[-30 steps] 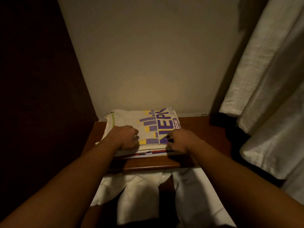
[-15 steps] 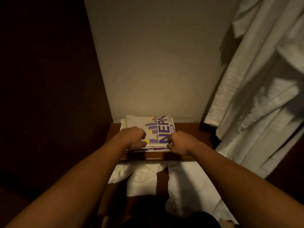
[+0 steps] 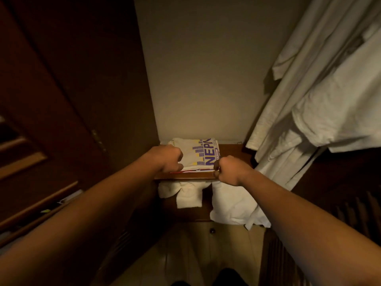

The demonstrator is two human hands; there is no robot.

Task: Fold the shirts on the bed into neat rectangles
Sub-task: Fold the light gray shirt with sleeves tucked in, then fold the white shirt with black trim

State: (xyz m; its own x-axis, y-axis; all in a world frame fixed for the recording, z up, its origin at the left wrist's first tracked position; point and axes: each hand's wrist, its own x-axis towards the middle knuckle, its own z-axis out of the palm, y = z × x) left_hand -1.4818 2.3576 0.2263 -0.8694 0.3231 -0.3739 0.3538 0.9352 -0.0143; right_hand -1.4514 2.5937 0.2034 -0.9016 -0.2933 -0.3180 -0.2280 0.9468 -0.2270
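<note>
Shirts (image 3: 198, 153) look folded, stacked on the shelf (image 3: 185, 176); left hand (image 3: 168, 158) and right hand (image 3: 228, 169) curl round the stack's front edge (no bed visible).

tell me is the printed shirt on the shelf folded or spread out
Folded. The printed shirt lies as a compact rectangle on the wooden shelf, atop another folded garment, its lettering cut off at the fold.

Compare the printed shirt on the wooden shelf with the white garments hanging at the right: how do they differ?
The printed shirt is folded into a flat rectangle and lies on the wooden shelf; the hanging white garments drape unfolded, full length. The printed shirt shows purple lettering and yellow marks; the hanging garments look plain. The left hand and right hand grip the printed shirt's stack; nothing touches the hanging garments. Both are pale fabric.
</note>
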